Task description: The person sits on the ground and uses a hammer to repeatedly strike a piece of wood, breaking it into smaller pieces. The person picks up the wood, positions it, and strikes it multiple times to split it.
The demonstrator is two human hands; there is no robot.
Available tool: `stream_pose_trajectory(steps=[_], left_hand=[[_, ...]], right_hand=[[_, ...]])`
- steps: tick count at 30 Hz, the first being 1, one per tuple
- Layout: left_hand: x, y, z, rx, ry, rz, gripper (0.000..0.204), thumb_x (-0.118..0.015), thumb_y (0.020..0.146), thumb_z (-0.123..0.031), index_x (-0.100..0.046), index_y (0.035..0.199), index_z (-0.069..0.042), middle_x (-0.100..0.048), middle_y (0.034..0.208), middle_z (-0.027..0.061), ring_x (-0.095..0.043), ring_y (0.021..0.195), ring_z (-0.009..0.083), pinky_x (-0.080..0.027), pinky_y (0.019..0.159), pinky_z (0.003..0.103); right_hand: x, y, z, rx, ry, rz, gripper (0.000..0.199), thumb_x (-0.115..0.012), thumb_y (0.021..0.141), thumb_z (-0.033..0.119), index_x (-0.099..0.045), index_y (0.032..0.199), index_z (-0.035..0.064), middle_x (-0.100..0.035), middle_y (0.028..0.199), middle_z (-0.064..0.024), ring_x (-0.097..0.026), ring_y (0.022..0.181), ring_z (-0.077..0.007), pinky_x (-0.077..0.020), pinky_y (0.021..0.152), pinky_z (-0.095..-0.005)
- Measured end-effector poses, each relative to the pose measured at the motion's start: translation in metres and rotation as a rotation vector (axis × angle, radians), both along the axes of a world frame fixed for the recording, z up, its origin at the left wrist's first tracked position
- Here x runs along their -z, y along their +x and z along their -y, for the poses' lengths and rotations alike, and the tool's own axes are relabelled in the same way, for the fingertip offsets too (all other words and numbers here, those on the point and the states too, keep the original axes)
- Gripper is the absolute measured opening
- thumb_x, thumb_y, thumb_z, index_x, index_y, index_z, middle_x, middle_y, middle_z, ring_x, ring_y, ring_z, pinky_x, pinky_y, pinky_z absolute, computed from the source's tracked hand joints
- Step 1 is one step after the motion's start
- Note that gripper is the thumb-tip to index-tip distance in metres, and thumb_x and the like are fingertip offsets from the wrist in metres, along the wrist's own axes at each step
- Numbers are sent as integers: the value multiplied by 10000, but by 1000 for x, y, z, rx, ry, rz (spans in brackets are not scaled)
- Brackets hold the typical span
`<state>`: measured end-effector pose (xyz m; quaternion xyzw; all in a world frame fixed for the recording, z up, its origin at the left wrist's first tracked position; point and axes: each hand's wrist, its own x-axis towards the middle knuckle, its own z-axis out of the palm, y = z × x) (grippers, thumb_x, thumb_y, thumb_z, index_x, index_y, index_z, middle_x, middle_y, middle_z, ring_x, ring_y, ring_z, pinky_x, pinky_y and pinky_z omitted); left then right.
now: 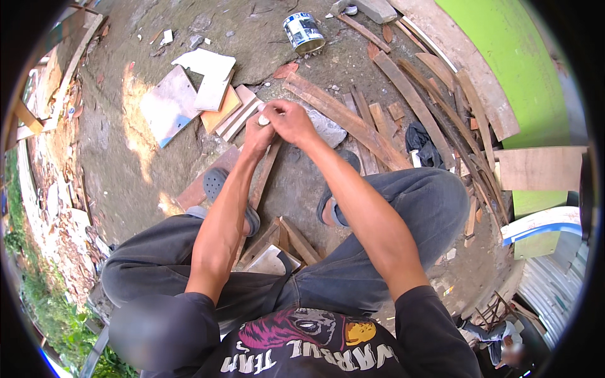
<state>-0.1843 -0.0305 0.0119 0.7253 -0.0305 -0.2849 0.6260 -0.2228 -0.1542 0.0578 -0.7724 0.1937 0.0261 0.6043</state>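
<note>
My left hand [258, 135] and my right hand [291, 122] meet in front of me, above the ground between my feet. Both are closed, with the right fingers lying over the top of the left. A small whitish piece [263, 120] shows between them; its kind is too small to make out. Just beyond the hands, to the left, lies a stack of cut boards [241, 114]. A narrow wooden strip [267, 170] runs from below my hands toward my left foot; whether it is held or lies on the ground I cannot tell.
A grey board [170, 103] and a white L-shaped board [214, 74] lie far left. Beyond stands a tipped metal can [304, 36]. Right are a long plank [343, 118], several wood strips and a black plastic bag [423, 143]. Wood pieces [301, 241] lie between my legs.
</note>
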Motion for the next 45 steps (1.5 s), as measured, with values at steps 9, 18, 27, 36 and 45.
stream_pose_trajectory(steps=[9, 18, 27, 36, 45], left_hand=[[15, -32, 17, -218, -25, 161, 233, -708, 813, -196, -656, 827, 31, -642, 721, 26, -569, 696, 99, -482, 604, 301], [-1, -2, 18, -80, -1, -12, 204, -739, 819, -183, -626, 717, -47, -607, 671, 7, -525, 580, 105, -418, 530, 286], [-4, -47, 41, -242, 125, 176, 270, -741, 848, -175, -586, 662, -55, -554, 626, -13, -476, 588, 74, -402, 550, 266], [-30, -11, 60, -353, 314, -225, 287, -755, 799, -245, -627, 739, 5, -630, 657, 76, -569, 574, 166, -495, 593, 355], [-56, 36, 72, 591, 451, -53, 900, -639, 826, -618, -440, 1388, 57, -582, 1223, 257, -567, 1175, 328, -446, 996, 427]], right_hand=[[-2, -28, -36, 94, -317, 125, 203, -643, 893, 175, -643, 1051, 47, -641, 1244, -151, -563, 1168, -325, -385, 1073, -432], [10, -17, 29, 351, 289, 16, 429, -505, 992, 372, -600, 1217, 18, -664, 1190, -122, -633, 1051, -218, -507, 865, -354], [60, -60, 26, 307, 230, -287, 328, -533, 948, 287, -659, 1088, 18, -705, 1033, -135, -664, 952, -232, -519, 771, -343], [66, -71, -20, 64, 28, -282, 480, -614, 889, 260, -538, 1320, 62, -649, 1184, -209, -638, 1083, -328, -485, 916, -397], [78, -20, 26, 122, 72, -153, 453, -675, 848, 312, -603, 1172, 3, -678, 1117, -208, -645, 1081, -334, -484, 921, -410]])
